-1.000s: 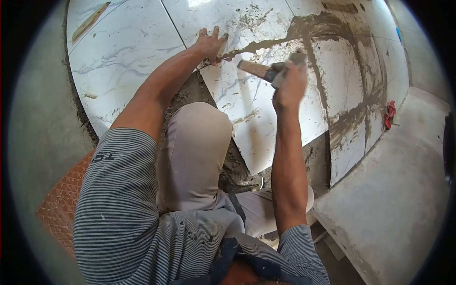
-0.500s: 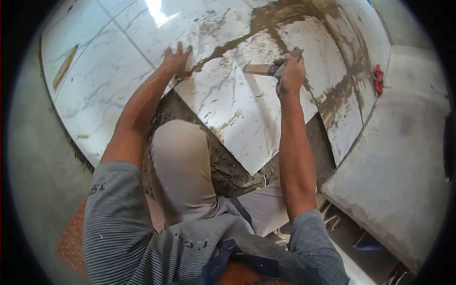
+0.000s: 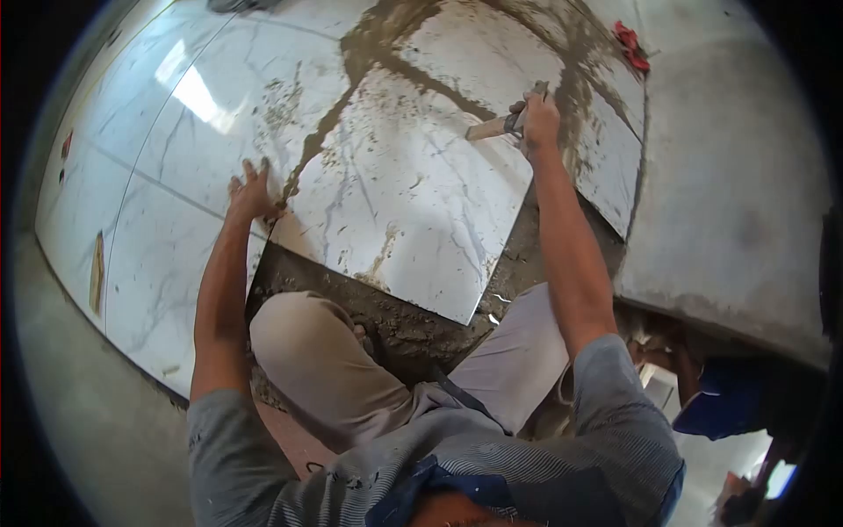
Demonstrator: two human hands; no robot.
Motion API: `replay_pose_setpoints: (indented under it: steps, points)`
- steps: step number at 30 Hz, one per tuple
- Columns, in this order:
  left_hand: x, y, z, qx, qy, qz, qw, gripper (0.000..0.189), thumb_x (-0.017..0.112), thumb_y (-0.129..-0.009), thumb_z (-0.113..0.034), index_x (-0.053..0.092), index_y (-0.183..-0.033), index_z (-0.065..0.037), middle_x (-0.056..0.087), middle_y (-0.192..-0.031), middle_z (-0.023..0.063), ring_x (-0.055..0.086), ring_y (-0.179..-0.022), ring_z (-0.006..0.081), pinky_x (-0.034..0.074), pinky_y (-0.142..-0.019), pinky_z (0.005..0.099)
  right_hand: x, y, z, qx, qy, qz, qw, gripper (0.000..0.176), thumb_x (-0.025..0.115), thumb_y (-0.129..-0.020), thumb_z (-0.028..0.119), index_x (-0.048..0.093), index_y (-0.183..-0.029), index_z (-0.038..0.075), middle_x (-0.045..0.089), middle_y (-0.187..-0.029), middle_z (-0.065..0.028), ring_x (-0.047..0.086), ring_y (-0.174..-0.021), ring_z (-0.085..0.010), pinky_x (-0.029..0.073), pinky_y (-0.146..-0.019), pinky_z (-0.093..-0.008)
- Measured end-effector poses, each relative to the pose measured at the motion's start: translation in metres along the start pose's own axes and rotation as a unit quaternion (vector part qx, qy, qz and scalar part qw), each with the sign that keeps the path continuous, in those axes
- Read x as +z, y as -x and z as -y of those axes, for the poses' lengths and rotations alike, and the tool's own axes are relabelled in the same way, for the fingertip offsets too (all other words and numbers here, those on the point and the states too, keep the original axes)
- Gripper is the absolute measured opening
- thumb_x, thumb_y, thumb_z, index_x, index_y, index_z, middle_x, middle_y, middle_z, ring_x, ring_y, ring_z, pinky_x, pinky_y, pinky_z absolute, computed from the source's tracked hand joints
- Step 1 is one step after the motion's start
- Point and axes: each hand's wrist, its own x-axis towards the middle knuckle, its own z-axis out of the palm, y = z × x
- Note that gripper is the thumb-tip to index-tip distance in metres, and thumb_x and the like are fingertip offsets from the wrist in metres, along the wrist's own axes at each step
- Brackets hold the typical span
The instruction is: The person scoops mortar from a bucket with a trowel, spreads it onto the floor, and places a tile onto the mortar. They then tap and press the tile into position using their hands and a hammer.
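Observation:
My left hand [image 3: 253,191] lies with spread fingers at the muddy joint beside the corner of a white marbled tile [image 3: 413,220]. Specks and smears of wet mortar dot this tile. Over its upper right part, my right hand [image 3: 539,121] is closed around the grey metal part of a wooden-handled tool [image 3: 488,129]. The tool's wooden end points left, close over the tile face. My fist hides much of the metal, so I cannot tell the tool's exact kind. Brown mortar [image 3: 404,325] lies exposed along the tile's near edges, in front of my knees.
Cleaner glossy tiles [image 3: 176,220] cover the floor at left, with a wood sliver [image 3: 97,270] on them. Mortar-smeared tiles [image 3: 483,48] extend behind. A raised concrete ledge [image 3: 729,176] borders the right side, with a red scrap [image 3: 630,48] by it. A dark blue object [image 3: 724,400] is at lower right.
The view has turned, so the tiles appear rotated and the ledge larger. My left hand remains at the joint with fingers spread. My right hand still grips the tool over the tile.

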Motion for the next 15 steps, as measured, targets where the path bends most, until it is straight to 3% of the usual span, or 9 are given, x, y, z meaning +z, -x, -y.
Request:
replay_pose_setpoints:
  steps: [3, 7, 8, 12, 15]
  points:
    - [-0.003, -0.004, -0.002, 0.0, -0.002, -0.001, 1.0, 0.127, 0.085, -0.045, -0.04, 0.01, -0.145, -0.019, 0.006, -0.147, 0.0251, 0.022, -0.125, 0.0564, 0.023, -0.103, 0.0567, -0.029, -0.007, -0.004, -0.075, -0.07, -0.042, 0.994, 0.025, 0.047, -0.085, 0.017, 0.052, -0.103, 0.0, 0.059, -0.071, -0.0092, 0.058, -0.064, -0.0187, 0.046, -0.055, -0.0316]
    - [-0.005, -0.001, -0.005, -0.009, 0.004, 0.011, 1.0, 0.127, 0.085, -0.046, -0.038, 0.008, -0.145, -0.018, 0.005, -0.147, 0.0257, 0.025, -0.124, 0.0569, 0.024, -0.102, 0.0561, -0.061, -0.014, -0.015, -0.035, 0.044, -0.013, 0.998, 0.033, 0.048, -0.083, 0.016, 0.05, -0.11, -0.001, 0.058, -0.071, -0.0078, 0.053, -0.063, -0.0149, 0.045, -0.058, -0.0304]
    - [-0.002, -0.004, -0.004, -0.011, 0.002, 0.003, 1.0, 0.127, 0.086, -0.047, -0.036, 0.007, -0.145, -0.019, 0.005, -0.147, 0.0255, 0.025, -0.123, 0.0573, 0.026, -0.102, 0.0558, -0.064, -0.016, -0.017, -0.04, 0.007, -0.019, 0.999, 0.029, 0.049, -0.083, 0.017, 0.053, -0.106, -0.001, 0.058, -0.072, -0.0077, 0.054, -0.064, -0.015, 0.045, -0.058, -0.0304]
    - [-0.006, 0.0, -0.007, -0.006, 0.008, 0.007, 1.0, 0.127, 0.087, -0.047, -0.033, 0.007, -0.145, -0.019, 0.005, -0.147, 0.0255, 0.025, -0.123, 0.0578, 0.026, -0.101, 0.0567, -0.052, 0.009, -0.014, -0.061, -0.093, -0.021, 0.994, 0.027, 0.05, -0.082, 0.018, 0.054, -0.101, -0.001, 0.058, -0.072, -0.0079, 0.054, -0.065, -0.015, 0.045, -0.059, -0.0299]
    - [-0.011, 0.004, -0.012, -0.015, 0.003, 0.012, 1.0, 0.127, 0.087, -0.047, -0.033, 0.007, -0.145, -0.02, 0.003, -0.148, 0.0248, 0.024, -0.124, 0.0572, 0.025, -0.101, 0.0578, -0.037, 0.002, -0.033, -0.061, -0.086, 0.035, 0.994, 0.033, 0.05, -0.083, 0.018, 0.052, -0.109, -0.001, 0.058, -0.075, -0.008, 0.054, -0.066, -0.0148, 0.046, -0.061, -0.029]
